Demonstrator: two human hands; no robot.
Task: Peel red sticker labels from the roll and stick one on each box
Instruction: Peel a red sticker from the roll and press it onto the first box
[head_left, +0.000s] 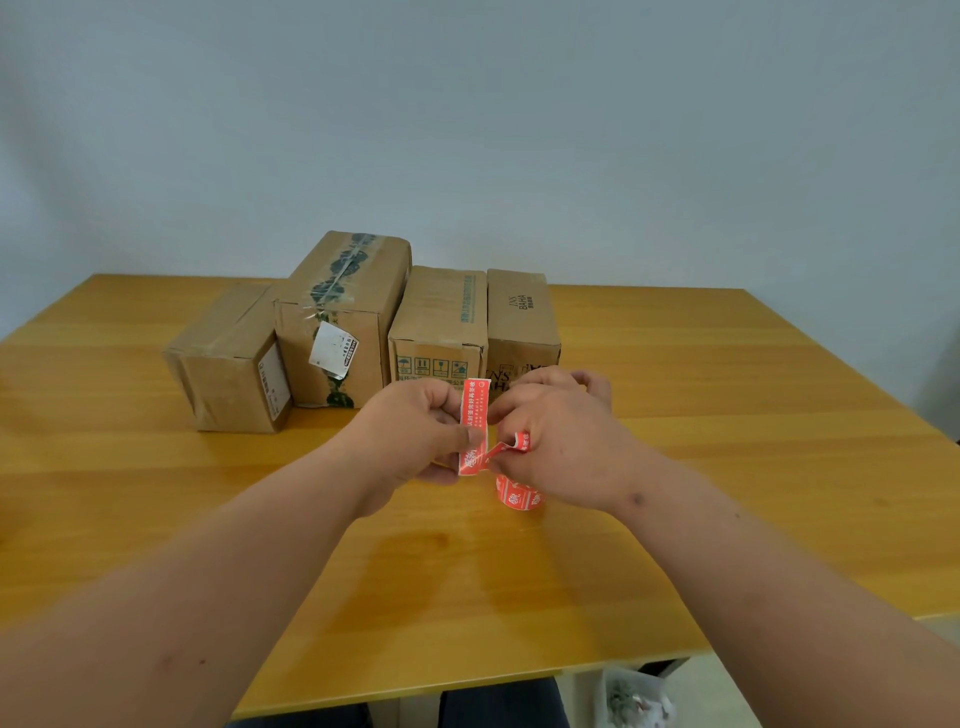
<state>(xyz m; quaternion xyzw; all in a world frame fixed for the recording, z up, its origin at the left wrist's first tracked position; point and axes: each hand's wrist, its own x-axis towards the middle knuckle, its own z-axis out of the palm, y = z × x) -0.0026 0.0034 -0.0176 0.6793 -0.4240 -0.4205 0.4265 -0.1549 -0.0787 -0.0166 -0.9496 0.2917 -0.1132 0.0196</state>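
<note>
Several cardboard boxes stand in a row at the back of the table: a low box (228, 358) at the left, a tall taped box (343, 317), a middle box (439, 322) and a box printed BAHA (522, 317). In front of them my left hand (415, 431) pinches an upright red sticker strip (474, 421) with white print. My right hand (556, 441) grips the strip's curled lower end, a red sticker (511, 446). The red sticker roll (517, 493) stands on the table, partly hidden under my right hand.
The yellow wooden table (727, 415) ends close to my body and at the right. A bin with scraps (631, 699) sits on the floor below the near right corner. A plain wall rises behind the boxes.
</note>
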